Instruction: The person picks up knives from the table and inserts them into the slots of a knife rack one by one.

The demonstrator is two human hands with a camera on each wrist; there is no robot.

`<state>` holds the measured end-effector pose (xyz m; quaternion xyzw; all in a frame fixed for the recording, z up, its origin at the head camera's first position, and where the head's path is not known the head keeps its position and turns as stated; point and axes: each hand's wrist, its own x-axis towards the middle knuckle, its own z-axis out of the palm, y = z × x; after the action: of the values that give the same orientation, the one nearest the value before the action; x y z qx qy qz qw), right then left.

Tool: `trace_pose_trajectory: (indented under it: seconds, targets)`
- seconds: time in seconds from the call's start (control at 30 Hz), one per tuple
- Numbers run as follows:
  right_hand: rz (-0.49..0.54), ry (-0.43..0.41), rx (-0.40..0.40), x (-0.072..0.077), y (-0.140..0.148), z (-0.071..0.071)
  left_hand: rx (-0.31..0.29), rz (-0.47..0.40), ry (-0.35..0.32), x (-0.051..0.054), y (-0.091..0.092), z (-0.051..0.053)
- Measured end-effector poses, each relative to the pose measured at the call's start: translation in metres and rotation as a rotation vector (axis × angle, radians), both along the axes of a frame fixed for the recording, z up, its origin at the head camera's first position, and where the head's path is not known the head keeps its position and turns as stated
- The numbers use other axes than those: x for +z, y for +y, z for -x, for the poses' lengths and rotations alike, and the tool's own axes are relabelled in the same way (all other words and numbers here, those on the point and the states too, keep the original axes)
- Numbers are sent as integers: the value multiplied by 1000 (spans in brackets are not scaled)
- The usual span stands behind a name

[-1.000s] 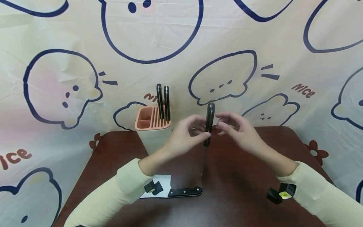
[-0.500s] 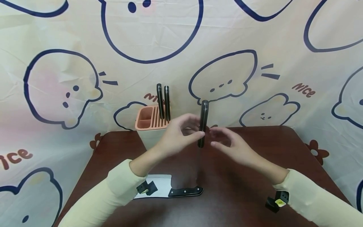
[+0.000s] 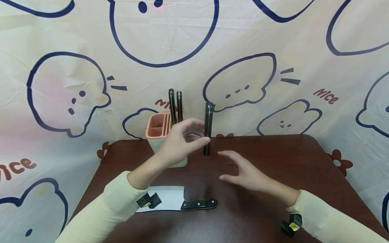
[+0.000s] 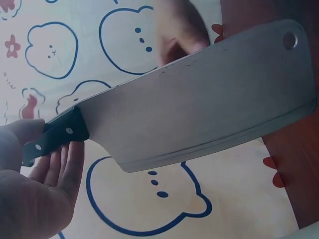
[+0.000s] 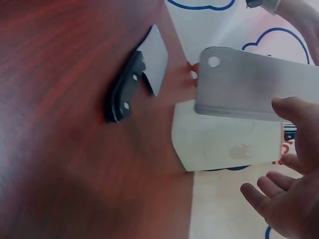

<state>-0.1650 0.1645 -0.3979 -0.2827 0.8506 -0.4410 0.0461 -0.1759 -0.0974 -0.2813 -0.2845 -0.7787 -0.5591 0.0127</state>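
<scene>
My left hand pinches the black handle of a cleaver held upright, handle on top, seen edge-on in the head view. The left wrist view shows its broad blade with a hole near the far corner, and the left hand round the riveted handle. Right of it my right hand hovers with fingers spread, holding nothing. A second cleaver lies flat on the table, blade to the left. Two black-handled knives stand in the block's slots.
The cream knife block with an orange top stands at the table's back left, partly behind the left hand. A patterned cloth hangs behind the brown table.
The left hand has carried the upright cleaver leftward, closer to the knife block. The right hand has moved down and away from it, its fingers spreading wider.
</scene>
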Motion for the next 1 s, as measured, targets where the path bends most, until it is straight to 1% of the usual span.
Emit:
trace_pose_trajectory:
  seconds: [0.23,0.4,0.57,0.67,0.8,1.0]
  targets:
    - [-15,16,51,-24,-8,-7,61,24,-18,2,-14,-1]
    - [-29,16,83,-36,-13,-12,95,43,-32,5,-25,-3]
    - [-70,9,79,-46,-18,-17,132,68,-23,7,-36,-3]
    - [-86,24,84,-53,-22,-19,149,62,-29,9,-43,-3]
    - [-101,58,107,-64,-28,-22,174,53,-20,13,-50,-5]
    - [-141,35,128,-79,-37,-24,215,32,7,22,-61,-6]
